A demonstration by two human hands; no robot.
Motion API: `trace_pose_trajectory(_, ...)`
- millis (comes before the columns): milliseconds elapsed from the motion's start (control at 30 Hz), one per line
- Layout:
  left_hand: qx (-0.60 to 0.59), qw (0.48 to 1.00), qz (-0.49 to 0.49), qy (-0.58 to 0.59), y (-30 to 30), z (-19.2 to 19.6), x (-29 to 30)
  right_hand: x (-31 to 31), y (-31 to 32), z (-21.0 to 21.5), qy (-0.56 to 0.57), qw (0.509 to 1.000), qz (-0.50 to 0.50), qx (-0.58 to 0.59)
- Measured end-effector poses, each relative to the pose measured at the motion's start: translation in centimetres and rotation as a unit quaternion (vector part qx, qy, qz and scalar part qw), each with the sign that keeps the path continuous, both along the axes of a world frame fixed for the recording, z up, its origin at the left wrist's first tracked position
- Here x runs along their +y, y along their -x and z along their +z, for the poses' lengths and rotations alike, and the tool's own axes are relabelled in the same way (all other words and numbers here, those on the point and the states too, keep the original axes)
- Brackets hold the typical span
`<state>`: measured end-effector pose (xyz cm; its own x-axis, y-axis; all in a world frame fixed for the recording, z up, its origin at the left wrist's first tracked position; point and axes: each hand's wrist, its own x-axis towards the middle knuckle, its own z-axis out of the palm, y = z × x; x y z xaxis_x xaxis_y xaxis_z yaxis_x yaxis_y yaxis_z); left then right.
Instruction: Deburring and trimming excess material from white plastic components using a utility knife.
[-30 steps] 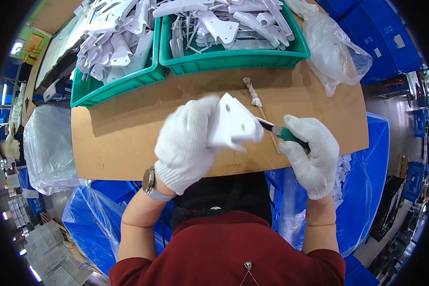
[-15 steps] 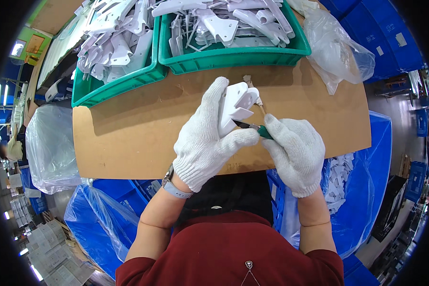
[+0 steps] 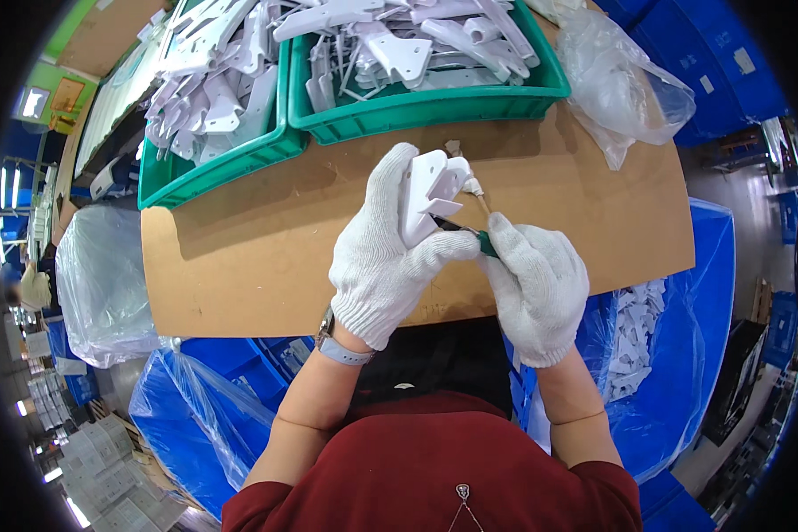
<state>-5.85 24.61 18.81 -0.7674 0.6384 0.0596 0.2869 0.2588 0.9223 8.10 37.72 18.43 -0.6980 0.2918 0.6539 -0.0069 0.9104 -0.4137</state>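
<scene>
A white plastic bracket [image 3: 430,182] with holes and angled flanges is gripped in my gloved left hand [image 3: 374,239], thumb along its lower side and fingers behind it. My gloved right hand [image 3: 541,288] is closed on a knife [image 3: 488,243] with a green handle. Its dark blade reaches over my left thumb to the bracket's lower flange, close against the edge. Beyond my right index fingertip shows a thin wooden stick [image 3: 483,204] with white wrapping at its far end; I cannot tell whether it is held or lies on the table.
Two green bins [image 3: 434,115] heaped with white parts stand at the far side of the brown tabletop [image 3: 239,275]. Clear plastic bags [image 3: 629,97] lie at the far right. Blue bins lined with plastic [image 3: 683,355] flank me, the right one holding white pieces.
The bracket has tilted slightly in my left hand, and the blade sits a little lower along it. My right hand has moved slightly left. The whole view has shifted a little.
</scene>
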Motion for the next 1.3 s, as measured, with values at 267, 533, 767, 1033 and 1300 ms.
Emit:
trace_pose_trajectory(267, -0.266, 0.948, -0.17, 0.048, -1.7, -2.1, 5.4, -0.1, -6.0, -0.1, 0.159, 0.978, -0.116, 0.069)
trace_pose_trajectory(533, 0.088, 0.919, -0.369, -0.104, -6.9, 0.7, 13.9, 0.3, -8.9, 2.2, 0.107, 0.97, -0.206, 0.073)
trace_pose_trajectory(767, 0.573, 0.797, -0.149, 0.118, 13.6, 3.0, 10.5, 1.3, -6.1, -0.9, 0.19, 0.967, -0.17, 0.0)
trace_pose_trajectory(1033, 0.645, 0.721, -0.185, 0.171, 20.7, 0.7, 11.8, 0.8, -1.8, 0.4, 0.153, 0.986, -0.07, 0.01)
trace_pose_trajectory(1300, -0.015, 0.989, -0.141, -0.051, 6.3, 5.0, 5.0, 1.9, -1.6, 2.1, 0.111, 0.992, -0.043, 0.032)
